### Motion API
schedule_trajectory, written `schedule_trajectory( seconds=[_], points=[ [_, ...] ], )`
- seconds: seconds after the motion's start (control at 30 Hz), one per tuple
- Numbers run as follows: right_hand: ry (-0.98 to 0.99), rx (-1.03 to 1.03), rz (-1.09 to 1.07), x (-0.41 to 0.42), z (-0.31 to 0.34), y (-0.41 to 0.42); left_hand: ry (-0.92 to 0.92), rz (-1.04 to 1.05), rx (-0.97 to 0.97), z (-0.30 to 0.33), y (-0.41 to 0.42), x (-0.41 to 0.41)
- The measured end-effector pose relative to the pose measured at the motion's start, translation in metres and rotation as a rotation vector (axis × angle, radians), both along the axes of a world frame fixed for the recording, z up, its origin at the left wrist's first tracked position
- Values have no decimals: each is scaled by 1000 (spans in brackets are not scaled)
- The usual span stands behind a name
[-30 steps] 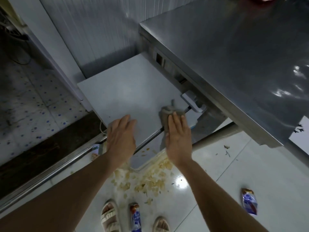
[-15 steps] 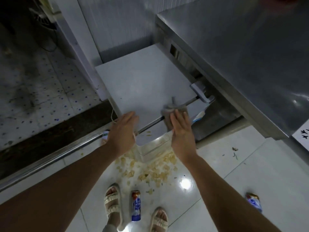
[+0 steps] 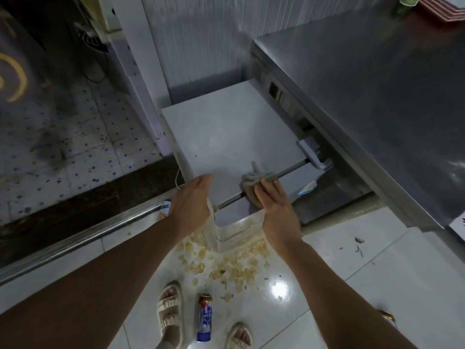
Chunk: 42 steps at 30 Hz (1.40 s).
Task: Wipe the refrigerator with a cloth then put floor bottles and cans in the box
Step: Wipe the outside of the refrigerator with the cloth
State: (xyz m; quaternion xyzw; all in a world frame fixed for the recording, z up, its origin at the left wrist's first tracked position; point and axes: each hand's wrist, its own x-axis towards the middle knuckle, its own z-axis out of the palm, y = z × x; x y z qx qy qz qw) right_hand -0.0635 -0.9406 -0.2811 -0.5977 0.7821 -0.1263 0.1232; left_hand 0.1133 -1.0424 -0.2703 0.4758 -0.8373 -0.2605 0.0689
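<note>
A small white refrigerator [image 3: 226,137] stands below me, seen from above, with a metal bar handle along its front edge. My right hand [image 3: 274,202] presses a crumpled grey-brown cloth [image 3: 254,182] onto that front edge and the bar. My left hand [image 3: 193,200] rests on the front left corner of the refrigerator top, fingers wrapped over the edge. A blue and white can [image 3: 205,317] lies on the white floor between my sandalled feet. Part of a second can [image 3: 387,317] shows behind my right forearm. Another small container [image 3: 164,206] peeks out just left of my left hand.
A stainless steel counter [image 3: 364,96] fills the right side, overhanging the refrigerator's right edge. Spilled yellowish crumbs [image 3: 226,260] cover the tiles in front of the refrigerator. A metal threshold rail [image 3: 75,240] runs diagonally at left, with a speckled darker floor [image 3: 63,137] beyond it.
My view has tilted and pulled back, showing more wall and floor. My right hand with the cloth has slid slightly along the front edge; my left hand now grips the corner.
</note>
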Motion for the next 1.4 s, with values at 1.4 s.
schedule_trajectory(
  seconds=[1.4],
  points=[
    [65, 88, 244, 94, -5, -223, 11, 129, 106, 19, -196, 65]
  ],
)
